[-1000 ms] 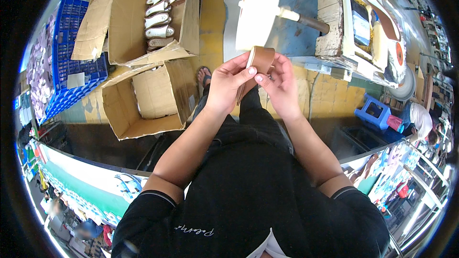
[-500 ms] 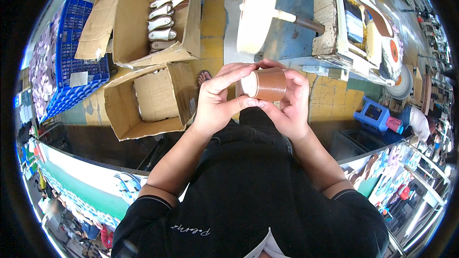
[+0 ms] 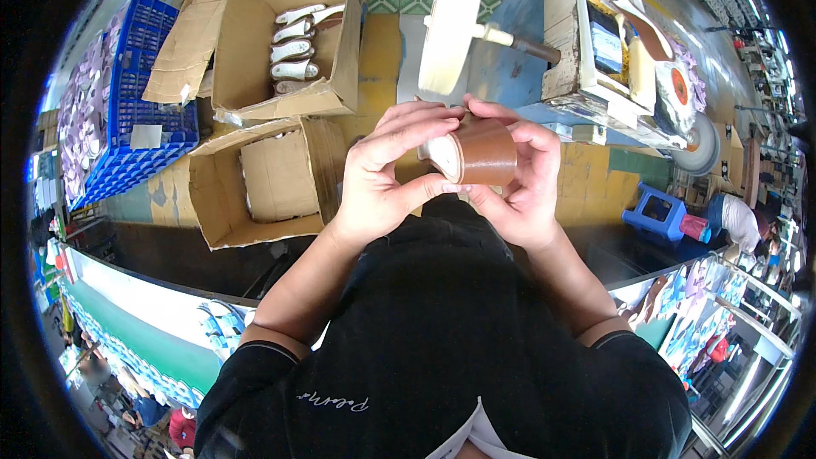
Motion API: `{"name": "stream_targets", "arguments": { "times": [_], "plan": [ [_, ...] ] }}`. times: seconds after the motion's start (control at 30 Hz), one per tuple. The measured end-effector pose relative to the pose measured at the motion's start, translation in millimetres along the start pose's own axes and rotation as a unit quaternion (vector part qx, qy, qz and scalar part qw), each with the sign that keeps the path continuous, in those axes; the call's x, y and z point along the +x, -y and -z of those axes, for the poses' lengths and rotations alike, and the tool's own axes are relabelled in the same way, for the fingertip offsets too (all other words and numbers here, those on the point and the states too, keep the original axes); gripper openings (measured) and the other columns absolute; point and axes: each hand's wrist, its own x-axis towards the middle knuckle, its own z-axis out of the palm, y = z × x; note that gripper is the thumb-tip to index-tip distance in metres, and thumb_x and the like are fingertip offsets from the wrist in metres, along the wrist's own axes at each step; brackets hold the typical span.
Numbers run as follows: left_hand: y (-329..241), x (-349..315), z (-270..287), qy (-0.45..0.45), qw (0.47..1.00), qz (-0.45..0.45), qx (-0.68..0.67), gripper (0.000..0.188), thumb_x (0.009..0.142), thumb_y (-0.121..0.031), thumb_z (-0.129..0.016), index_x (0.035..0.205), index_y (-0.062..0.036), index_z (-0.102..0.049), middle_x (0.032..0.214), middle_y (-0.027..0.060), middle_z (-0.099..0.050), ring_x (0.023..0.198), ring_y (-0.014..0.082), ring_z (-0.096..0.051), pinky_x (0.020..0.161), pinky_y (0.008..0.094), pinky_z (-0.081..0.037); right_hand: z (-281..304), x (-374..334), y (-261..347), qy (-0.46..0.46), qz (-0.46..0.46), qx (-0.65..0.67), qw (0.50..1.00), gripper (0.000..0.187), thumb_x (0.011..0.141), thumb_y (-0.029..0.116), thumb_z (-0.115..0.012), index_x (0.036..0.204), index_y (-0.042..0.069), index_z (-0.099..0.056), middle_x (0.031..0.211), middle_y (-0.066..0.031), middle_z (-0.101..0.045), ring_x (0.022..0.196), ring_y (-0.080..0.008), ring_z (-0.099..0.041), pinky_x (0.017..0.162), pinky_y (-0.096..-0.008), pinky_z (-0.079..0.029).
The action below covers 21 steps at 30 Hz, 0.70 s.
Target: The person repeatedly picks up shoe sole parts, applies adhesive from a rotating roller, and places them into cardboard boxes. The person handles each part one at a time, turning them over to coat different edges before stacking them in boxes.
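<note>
Sandal, brown band and white insole, held up before the torso, just below the white wheel, apart from it. Left hand: grip pinching the insole side, thumb under, fingers over. Right hand: grip closed round the band's far side. Thumbs near each other at its lower edge. Left: open carton with a row of white-soled sandals; blue crate beyond.

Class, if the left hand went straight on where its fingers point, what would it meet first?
The glossy brown curved shoe piece touching the left hand; beyond it, probably the right hand, though depth is unclear.
</note>
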Motion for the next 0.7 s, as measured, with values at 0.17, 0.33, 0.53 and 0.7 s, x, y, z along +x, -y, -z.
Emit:
{"name": "stream_targets", "arguments": {
  "times": [0.17,0.33,0.53,0.7],
  "plan": [
    [-29,-10,-20,-0.048,0.998,0.004,-0.037,0.067,0.087,-0.011,-0.098,0.148,-0.0030,-0.072,0.145,0.0135,-0.076,0.140,0.0295,-0.067,0.122,0.0461,-0.050,-4,-4,35,-0.002,0.007,-0.019,1.000,0.078,0.096,0.000,-0.088,0.155,0.010,-0.038,0.163,-0.0280,-0.053,0.152,-0.0369,-0.057,0.123,-0.0505,-0.050],
    [-51,-29,-47,-0.089,0.958,0.133,-0.239,0.060,0.102,-0.001,-0.084,0.155,0.0042,-0.057,0.144,0.0144,-0.073,0.136,0.0242,-0.069,0.118,0.0423,-0.054,-8,-19,66,-0.047,-0.145,-0.002,0.988,0.077,0.095,0.006,-0.091,0.157,0.003,-0.045,0.152,-0.0172,-0.064,0.133,-0.0244,-0.069,0.110,-0.0420,-0.058],
    [-60,-48,-54,-0.087,0.951,0.156,-0.251,0.053,0.104,-0.001,-0.081,0.151,0.0010,-0.057,0.143,0.0122,-0.072,0.131,0.0237,-0.070,0.113,0.0406,-0.057,-16,-39,72,-0.056,-0.184,0.045,0.980,0.093,0.096,0.010,-0.092,0.171,0.003,-0.038,0.147,-0.0114,-0.067,0.129,-0.0200,-0.068,0.105,-0.0375,-0.056],
    [-68,-55,-56,-0.093,0.954,0.146,-0.246,0.052,0.105,-0.002,-0.081,0.150,0.0002,-0.056,0.141,0.0110,-0.072,0.132,0.0220,-0.069,0.112,0.0400,-0.057,-21,-45,73,-0.061,-0.170,0.067,0.981,0.090,0.095,0.008,-0.093,0.169,0.002,-0.042,0.148,-0.0136,-0.066,0.124,-0.0201,-0.070,0.104,-0.0382,-0.059]
  ]
}}
